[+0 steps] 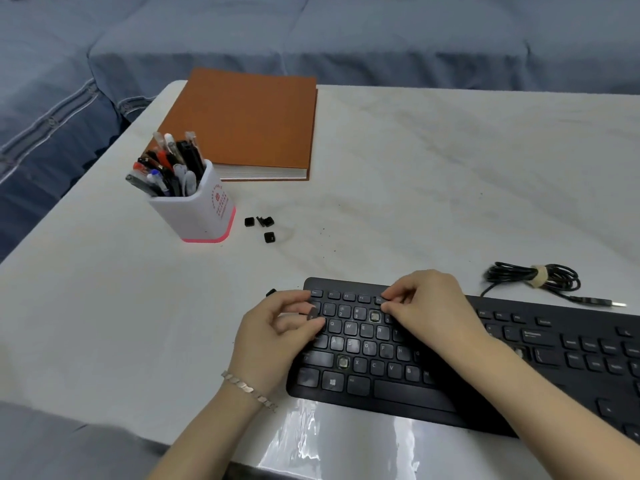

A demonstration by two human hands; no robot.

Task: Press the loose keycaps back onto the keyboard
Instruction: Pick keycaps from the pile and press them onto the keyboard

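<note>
A black keyboard (450, 362) lies at the table's near right. It has bare sockets in the number row (374, 316) and the bottom letter row (343, 362). My left hand (273, 334) is over the keyboard's left end and pinches a dark keycap (312, 314) between thumb and fingers. My right hand (429, 306) hovers over the upper rows with curled fingers, its tips at the function row; whether it holds anything is unclear. Three loose keycaps (269, 237) lie beside the pen holder. Another keycap (271, 292) sits by the keyboard's far left corner.
A white pen holder (199, 216) full of pens stands at the left. An orange book (242, 123) lies behind it. The keyboard's coiled cable (535, 277) rests at the right. A glossy plastic sheet (346, 441) covers the table's near edge.
</note>
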